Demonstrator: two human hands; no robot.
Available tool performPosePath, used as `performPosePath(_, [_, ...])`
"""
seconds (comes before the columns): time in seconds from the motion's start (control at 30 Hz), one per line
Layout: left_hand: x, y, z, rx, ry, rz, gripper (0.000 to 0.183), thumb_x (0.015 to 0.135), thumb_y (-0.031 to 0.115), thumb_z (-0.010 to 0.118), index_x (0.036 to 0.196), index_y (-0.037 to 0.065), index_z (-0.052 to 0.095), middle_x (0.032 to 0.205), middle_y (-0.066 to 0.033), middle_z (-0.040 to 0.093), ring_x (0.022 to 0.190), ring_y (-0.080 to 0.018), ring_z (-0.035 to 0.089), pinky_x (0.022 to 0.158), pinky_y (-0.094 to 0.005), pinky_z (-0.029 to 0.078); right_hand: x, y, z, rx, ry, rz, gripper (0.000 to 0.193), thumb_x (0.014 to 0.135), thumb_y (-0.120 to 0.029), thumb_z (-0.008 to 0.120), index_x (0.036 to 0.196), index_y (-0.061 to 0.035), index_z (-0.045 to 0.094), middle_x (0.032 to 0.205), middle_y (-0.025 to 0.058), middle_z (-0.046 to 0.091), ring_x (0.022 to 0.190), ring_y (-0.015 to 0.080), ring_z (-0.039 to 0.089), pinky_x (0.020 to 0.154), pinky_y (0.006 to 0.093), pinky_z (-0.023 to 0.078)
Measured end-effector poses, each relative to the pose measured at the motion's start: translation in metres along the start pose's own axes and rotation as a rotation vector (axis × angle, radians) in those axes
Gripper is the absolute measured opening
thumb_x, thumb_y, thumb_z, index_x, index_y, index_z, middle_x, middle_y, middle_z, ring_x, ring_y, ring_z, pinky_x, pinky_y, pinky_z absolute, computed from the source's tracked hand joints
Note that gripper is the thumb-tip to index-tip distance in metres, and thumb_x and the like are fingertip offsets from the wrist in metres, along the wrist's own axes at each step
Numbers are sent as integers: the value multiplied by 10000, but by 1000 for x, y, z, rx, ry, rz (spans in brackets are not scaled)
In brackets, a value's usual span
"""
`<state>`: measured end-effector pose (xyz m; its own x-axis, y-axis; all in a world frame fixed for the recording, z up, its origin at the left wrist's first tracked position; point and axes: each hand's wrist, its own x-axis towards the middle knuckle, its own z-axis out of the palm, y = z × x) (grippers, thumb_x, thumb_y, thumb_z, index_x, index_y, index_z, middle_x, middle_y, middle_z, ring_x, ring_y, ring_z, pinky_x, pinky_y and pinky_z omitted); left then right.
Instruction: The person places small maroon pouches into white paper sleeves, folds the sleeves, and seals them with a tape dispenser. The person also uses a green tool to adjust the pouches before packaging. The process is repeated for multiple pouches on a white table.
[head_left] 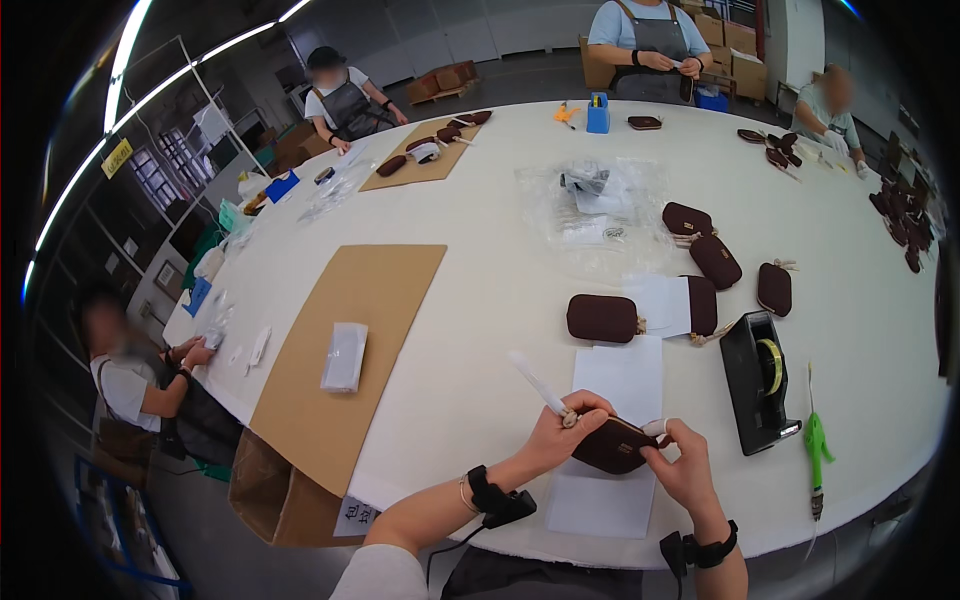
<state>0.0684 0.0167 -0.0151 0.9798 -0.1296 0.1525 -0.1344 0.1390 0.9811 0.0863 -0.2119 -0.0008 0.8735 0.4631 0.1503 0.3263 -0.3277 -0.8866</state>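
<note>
A small dark brown zip pouch (610, 450) is held between my two hands above white paper sheets (600, 508) at the near side of the table. My left hand (562, 432) grips its left end, fingers over the top edge. A white strip (536, 380) sticks out from that hand, up and to the left. My right hand (688, 462) pinches the pouch's right end with thumb and fingers. Another brown pouch (601, 317) lies just beyond, next to a white sheet (660, 303) that partly overlaps a further pouch (703, 303).
A black tape dispenser (752, 395) and a green-handled tool with a cord (817, 440) lie to my right. More brown pouches (715, 262) and clear plastic bags (595, 205) are farther back. At left, cardboard (345, 270) bears a plastic packet (345, 357). Several co-workers (150, 385) surround the table.
</note>
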Motion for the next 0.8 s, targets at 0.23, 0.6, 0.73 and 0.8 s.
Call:
performPosePath(0.23, [-23,8,-39,282,-51,-127,253,898,174,661,1094,20,618,965,-38,646,850,-100,573,765,-258,468,3,-19,13,-294,103,-260,405,676,27,722,1039,-9,546,938,132,583,828,300,575,715,365,483])
performPosePath(0.6, [-23,14,-44,747,-418,307,366,718,-98,656,1047,63,650,1254,-114,546,1098,-305,535,843,-358,506,-13,15,3,-439,66,-361,287,633,113,622,871,-26,540,991,106,578,871,299,565,708,372,485])
performPosePath(0.73, [-34,15,-52,724,-520,205,438,687,-157,564,1044,82,651,1313,-108,510,1188,-321,477,966,-399,441,-27,17,0,-425,8,-264,202,663,94,613,823,-20,564,1017,106,576,904,301,558,740,386,482])
performPosePath(0.8, [-30,16,-53,686,-474,147,384,736,-58,609,1093,82,630,1347,-114,481,1218,-336,447,1005,-409,409,-12,16,-3,-391,90,-209,187,687,73,620,846,-16,575,1010,110,572,903,305,554,745,390,480])
